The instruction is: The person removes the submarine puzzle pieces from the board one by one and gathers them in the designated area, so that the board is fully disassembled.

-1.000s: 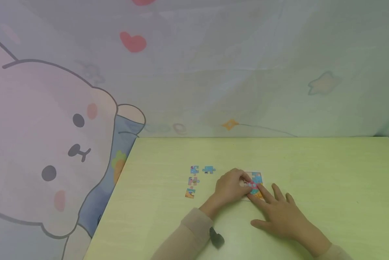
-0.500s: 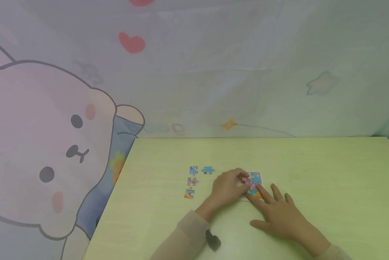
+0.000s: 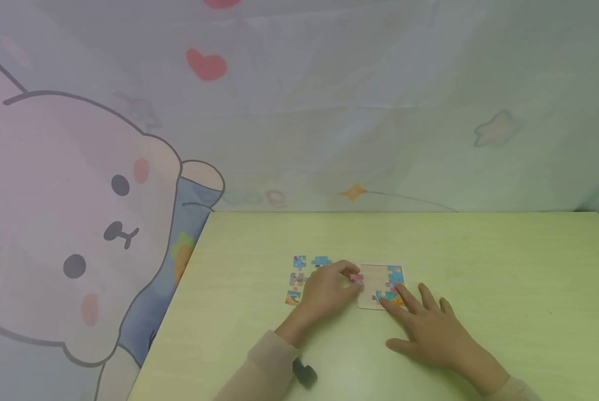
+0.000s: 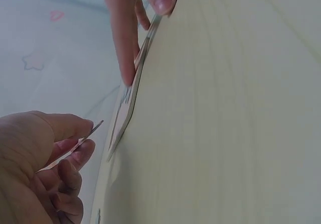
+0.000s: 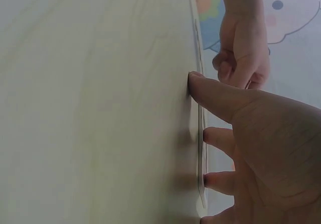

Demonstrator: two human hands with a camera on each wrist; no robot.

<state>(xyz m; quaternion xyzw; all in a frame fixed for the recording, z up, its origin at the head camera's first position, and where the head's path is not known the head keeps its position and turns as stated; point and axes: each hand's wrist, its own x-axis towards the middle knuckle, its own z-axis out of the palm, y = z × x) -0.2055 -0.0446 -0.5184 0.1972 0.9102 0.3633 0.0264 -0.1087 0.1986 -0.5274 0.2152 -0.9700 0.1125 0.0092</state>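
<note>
My left hand (image 3: 327, 292) pinches a small pink jigsaw piece (image 3: 357, 278) between thumb and fingers, over the left edge of a square puzzle board (image 3: 372, 274). Edge-on, the thin piece (image 4: 97, 127) stands tilted and raised above the table in the left wrist view. Along the board's right side lie fitted pieces, blue ones (image 3: 395, 274) at the top and blue and orange ones below. Bare wood shows across the board's left and middle. My right hand (image 3: 432, 331) lies with fingers spread, index and middle fingertips resting on the pieces at the board's right and lower part.
Several loose jigsaw pieces (image 3: 299, 262) sit left of the board, partly behind my left hand. All of this is on a pale yellow-green table (image 3: 520, 278). Behind it hangs a printed cloth (image 3: 299, 111) with a cartoon animal. A dark heart-shaped tag (image 3: 305, 374) shows beside the left sleeve.
My left hand has drawn back leftward from the fitted pieces with the pink jigsaw piece pinched, uncovering the bare board. The right hand has stayed in place.
</note>
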